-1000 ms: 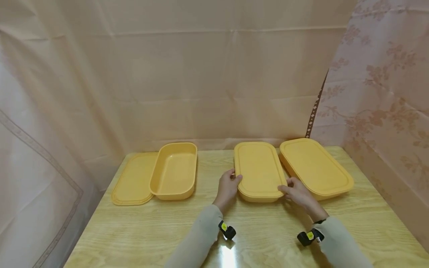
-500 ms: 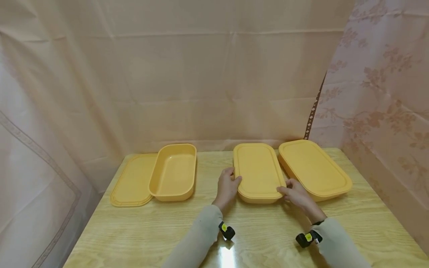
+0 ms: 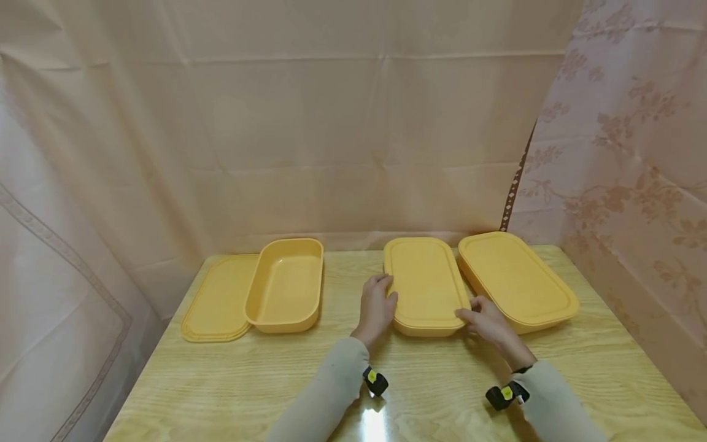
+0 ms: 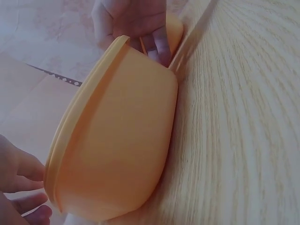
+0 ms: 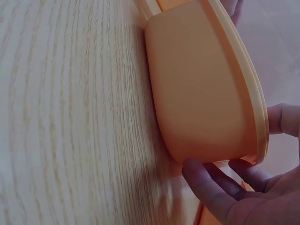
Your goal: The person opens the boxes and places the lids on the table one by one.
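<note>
A yellow lidded container, a rectangular box with rounded corners, sits on the table right of the middle. My left hand touches the left edge of its lid, thumb and fingers lightly bent at rim height; in the left wrist view those fingertips are not wrapped under the box. At the near right corner my right hand holds the container, thumb on the lid and fingers against the side wall. The right wrist view shows the right-hand fingers below the rim. The lid looks seated along the visible edges.
A second lidded yellow container stands at an angle just right of the right hand. On the left is an uncovered yellow container, overlapping a loose yellow lid. A curtain hangs behind the wooden table.
My left hand's fingers have come up from the container's side to the lid's edge. The right hand and the containers keep their places; the head view has shifted slightly.
</note>
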The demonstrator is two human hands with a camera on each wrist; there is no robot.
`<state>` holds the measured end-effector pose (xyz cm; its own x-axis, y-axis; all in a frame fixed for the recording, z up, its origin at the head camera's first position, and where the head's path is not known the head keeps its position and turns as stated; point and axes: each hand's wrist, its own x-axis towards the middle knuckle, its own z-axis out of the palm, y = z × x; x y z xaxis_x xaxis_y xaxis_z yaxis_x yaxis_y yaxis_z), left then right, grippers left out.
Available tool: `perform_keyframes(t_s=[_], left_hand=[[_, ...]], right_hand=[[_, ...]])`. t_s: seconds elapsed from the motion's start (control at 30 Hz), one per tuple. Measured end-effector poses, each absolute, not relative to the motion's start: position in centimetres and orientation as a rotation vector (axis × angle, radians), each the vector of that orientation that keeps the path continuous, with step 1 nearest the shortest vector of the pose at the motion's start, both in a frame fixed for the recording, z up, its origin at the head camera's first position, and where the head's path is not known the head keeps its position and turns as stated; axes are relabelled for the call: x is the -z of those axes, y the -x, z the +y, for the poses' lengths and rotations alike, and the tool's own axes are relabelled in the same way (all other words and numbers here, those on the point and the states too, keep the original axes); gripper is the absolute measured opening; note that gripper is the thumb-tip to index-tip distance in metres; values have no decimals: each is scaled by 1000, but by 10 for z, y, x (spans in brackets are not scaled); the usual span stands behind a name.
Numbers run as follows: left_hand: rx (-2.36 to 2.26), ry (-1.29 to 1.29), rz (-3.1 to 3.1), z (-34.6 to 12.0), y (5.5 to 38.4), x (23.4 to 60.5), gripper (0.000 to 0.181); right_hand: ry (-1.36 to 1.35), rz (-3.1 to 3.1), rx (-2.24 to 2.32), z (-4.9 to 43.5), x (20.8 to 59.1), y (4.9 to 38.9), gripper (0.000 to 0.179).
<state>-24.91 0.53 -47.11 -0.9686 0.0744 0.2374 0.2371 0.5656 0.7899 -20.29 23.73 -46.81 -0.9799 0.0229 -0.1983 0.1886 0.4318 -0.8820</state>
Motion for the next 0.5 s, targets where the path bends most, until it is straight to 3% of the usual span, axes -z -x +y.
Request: perform_keyframes(t_s=[0.3,0.5], left_hand=[[1264,377,-2597,10,241,465,33],[1254,473,-2566,15,235,461,42]], right_hand=[[-199,2522,1598,236,469,204,37],[-203,2526,1584,237,469,203,36]])
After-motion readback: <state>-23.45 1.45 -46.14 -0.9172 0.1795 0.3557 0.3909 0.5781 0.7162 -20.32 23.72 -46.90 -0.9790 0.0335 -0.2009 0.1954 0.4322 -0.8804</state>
